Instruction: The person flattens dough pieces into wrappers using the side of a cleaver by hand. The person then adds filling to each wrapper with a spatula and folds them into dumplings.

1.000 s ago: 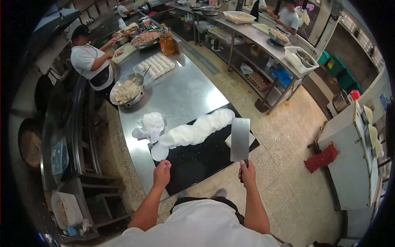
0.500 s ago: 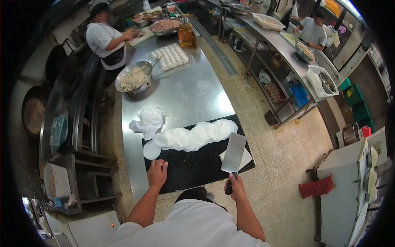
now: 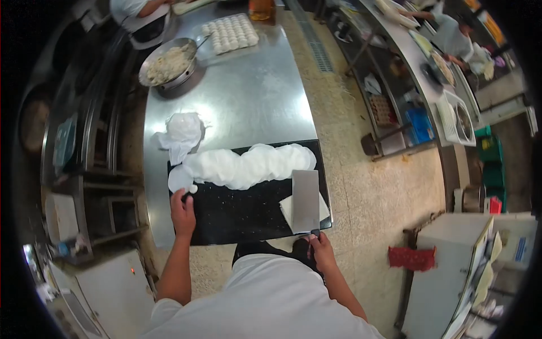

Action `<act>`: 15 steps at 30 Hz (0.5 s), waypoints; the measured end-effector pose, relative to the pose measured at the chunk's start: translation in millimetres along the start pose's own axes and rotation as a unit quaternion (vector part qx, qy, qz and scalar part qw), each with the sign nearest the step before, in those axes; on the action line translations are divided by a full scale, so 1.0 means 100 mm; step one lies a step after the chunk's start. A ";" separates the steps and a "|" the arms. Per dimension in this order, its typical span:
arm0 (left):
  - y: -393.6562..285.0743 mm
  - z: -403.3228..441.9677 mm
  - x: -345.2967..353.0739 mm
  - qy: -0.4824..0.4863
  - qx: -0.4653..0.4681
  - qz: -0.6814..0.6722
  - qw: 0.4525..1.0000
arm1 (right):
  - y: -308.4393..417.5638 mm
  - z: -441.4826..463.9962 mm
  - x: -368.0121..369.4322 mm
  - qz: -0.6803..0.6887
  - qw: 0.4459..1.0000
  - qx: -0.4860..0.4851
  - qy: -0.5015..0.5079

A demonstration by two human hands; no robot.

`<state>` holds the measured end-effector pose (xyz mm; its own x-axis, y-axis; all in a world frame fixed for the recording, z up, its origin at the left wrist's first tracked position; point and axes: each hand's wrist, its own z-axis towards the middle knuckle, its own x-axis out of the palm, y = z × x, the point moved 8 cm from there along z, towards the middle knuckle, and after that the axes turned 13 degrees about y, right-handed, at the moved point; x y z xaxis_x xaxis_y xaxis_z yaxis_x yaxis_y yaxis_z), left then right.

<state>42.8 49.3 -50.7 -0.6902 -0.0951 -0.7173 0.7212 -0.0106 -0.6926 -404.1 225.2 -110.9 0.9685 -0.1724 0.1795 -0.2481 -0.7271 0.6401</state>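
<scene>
My right hand [image 3: 322, 250] is wrapped around the dark handle of a cleaver [image 3: 305, 198]. Its broad blade lies over a folded pale cloth [image 3: 287, 210] at the right of the black board [image 3: 243, 217]. Near the board's left edge, my left hand [image 3: 182, 213] has its fingers slightly apart. Just beyond the fingertips is a small white dough piece [image 3: 193, 188], beside a thin round dough wrapper [image 3: 180, 179]. A long overlapping row of white dough wrappers [image 3: 248, 166] runs across the back of the board.
A crumpled white cloth or plastic bag [image 3: 183, 133] sits behind the board on the steel table [image 3: 243, 107]. Farther back are a bowl of filling [image 3: 169, 65] and a tray of dumplings [image 3: 230, 34]. Co-workers stand at the back left and at the right counter [image 3: 415, 73].
The view has tilted down and shifted. The small dough piece now shows beside my left fingertips. The cleaver blade has turned more upright in view and lies over the folded cloth.
</scene>
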 end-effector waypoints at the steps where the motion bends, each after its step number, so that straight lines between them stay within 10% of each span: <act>1: 0.11 0.03 -0.01 -0.041 0.041 0.022 0.998 | 0.13 -0.05 -0.11 -0.048 0.998 -0.013 -0.024; 4: -0.13 -0.14 0.07 -0.083 -0.086 -0.092 0.989 | 0.46 -0.05 -0.54 -0.311 0.937 -0.144 -0.064; 15: -2.10 -1.36 1.18 0.070 -0.026 0.021 0.997 | 1.43 -0.04 -1.17 -0.459 0.845 -0.242 0.127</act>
<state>-198.4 175.6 -0.4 -0.6637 0.0458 -0.7466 0.7480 0.0431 -0.6623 -553.3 143.9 -37.8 0.7368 0.5095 -0.4444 0.5678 -0.1095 0.8159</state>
